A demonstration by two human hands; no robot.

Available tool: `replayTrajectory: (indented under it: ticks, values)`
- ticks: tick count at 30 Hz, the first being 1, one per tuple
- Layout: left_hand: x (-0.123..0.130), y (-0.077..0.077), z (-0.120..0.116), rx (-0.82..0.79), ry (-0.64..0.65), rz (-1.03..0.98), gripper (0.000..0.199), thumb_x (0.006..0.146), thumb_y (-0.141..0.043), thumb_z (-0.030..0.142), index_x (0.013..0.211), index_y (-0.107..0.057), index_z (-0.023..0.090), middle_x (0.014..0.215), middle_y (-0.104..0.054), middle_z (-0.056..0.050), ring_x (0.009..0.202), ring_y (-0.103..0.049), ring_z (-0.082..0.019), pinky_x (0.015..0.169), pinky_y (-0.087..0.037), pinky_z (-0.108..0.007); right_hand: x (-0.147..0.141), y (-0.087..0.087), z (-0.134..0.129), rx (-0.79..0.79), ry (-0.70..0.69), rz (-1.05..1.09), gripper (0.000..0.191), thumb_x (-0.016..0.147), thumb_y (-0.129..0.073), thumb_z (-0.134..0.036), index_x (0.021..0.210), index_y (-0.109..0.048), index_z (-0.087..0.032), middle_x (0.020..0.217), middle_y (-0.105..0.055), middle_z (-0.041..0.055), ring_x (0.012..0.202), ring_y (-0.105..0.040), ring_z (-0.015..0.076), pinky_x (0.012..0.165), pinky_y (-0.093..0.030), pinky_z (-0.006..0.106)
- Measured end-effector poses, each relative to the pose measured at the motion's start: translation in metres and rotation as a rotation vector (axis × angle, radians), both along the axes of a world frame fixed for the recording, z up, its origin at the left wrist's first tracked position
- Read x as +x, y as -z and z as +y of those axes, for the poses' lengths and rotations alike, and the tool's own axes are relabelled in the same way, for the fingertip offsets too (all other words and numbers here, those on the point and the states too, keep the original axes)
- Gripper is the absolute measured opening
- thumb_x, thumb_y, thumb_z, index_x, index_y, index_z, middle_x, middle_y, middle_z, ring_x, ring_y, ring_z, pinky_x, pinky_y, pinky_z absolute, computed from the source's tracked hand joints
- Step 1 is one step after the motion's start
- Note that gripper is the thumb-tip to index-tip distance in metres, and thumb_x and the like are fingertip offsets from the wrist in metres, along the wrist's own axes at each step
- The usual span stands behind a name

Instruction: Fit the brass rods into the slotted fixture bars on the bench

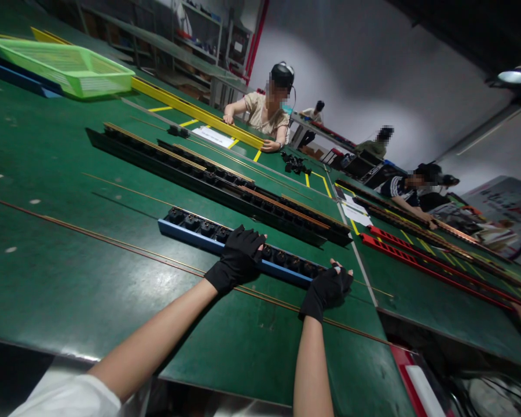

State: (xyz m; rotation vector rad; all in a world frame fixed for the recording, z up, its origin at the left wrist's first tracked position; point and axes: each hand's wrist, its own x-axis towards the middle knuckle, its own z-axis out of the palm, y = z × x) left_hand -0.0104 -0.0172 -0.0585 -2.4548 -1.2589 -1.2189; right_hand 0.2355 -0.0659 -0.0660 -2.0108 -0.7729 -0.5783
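The blue rail [191, 236] slants from upper left to lower right.

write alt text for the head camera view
Gloved left hand and right hand grip a blue rail holding black parts on a green table; thin rods lie nearby, and people work beyond.
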Motion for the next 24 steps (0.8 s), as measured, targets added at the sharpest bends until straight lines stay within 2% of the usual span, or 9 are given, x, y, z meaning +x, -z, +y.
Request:
replayTrajectory:
  ticks: [5,10,13,15,18,21,24]
  values:
    - [0.000,-0.001,-0.001,-0.011,0.002,0.009,0.034,0.091,-0.046,0.022,0.116,-0.067,0.017,0.102,-0.070,-0.010,0.096,-0.061,-0.025,0.098,-0.039,-0.047,0.001,0.002,-0.001,-0.034,0.014,-0.006,0.050,0.096,-0.026,-0.032,0.105,-0.073,-0.018,0.127,-0.065,0.0173,0.133,-0.049,0.0317,0.104,-0.038,0.050]
    - [0.000,-0.001,-0.001,0.004,0.000,0.006,0.034,0.089,-0.047,0.022,0.116,-0.067,0.016,0.104,-0.070,-0.011,0.097,-0.061,-0.026,0.097,-0.040,-0.047,-0.004,0.002,0.002,-0.051,-0.009,-0.046,0.052,0.098,-0.024,-0.034,0.115,-0.069,-0.017,0.131,-0.063,0.0186,0.138,-0.041,0.0358,0.108,-0.025,0.063]
    - [0.000,-0.003,-0.002,0.007,0.003,-0.001,0.033,0.089,-0.048,0.022,0.115,-0.067,0.016,0.103,-0.071,-0.011,0.096,-0.061,-0.026,0.098,-0.040,-0.047,-0.010,0.002,0.005,-0.046,-0.037,-0.156,0.052,0.098,-0.023,-0.033,0.125,-0.064,-0.015,0.136,-0.059,0.0195,0.141,-0.037,0.0351,0.110,-0.019,0.065]
    - [0.000,-0.004,-0.003,0.005,0.007,-0.009,0.033,0.088,-0.048,0.021,0.114,-0.068,0.015,0.102,-0.071,-0.010,0.096,-0.061,-0.026,0.099,-0.039,-0.047,-0.011,0.004,0.007,-0.072,-0.109,-0.207,0.050,0.098,-0.026,-0.032,0.117,-0.068,-0.014,0.129,-0.064,0.0189,0.134,-0.046,0.0331,0.109,-0.025,0.060]
    - [0.000,-0.004,-0.003,0.014,0.007,-0.018,0.033,0.089,-0.047,0.020,0.115,-0.067,0.016,0.101,-0.071,-0.009,0.095,-0.062,-0.025,0.099,-0.039,-0.047,-0.008,0.009,0.008,-0.102,-0.187,-0.218,0.047,0.097,-0.031,-0.031,0.095,-0.075,-0.015,0.110,-0.073,0.0169,0.117,-0.061,0.0294,0.105,-0.035,0.054]
    - [0.000,-0.003,-0.002,0.038,0.000,-0.025,0.032,0.090,-0.047,0.020,0.114,-0.068,0.017,0.101,-0.071,-0.008,0.094,-0.062,-0.025,0.098,-0.039,-0.046,-0.005,0.014,0.010,-0.072,-0.177,-0.232,0.045,0.096,-0.033,-0.030,0.089,-0.076,-0.017,0.105,-0.075,0.0153,0.114,-0.064,0.0281,0.105,-0.035,0.054]
    - [-0.001,-0.002,-0.001,0.037,0.003,-0.020,0.031,0.090,-0.048,0.020,0.114,-0.068,0.017,0.098,-0.071,-0.008,0.093,-0.062,-0.025,0.098,-0.039,-0.046,-0.007,0.014,0.011,-0.050,-0.150,-0.233,0.046,0.097,-0.033,-0.032,0.091,-0.076,-0.018,0.106,-0.075,0.0151,0.116,-0.063,0.0287,0.108,-0.030,0.058]
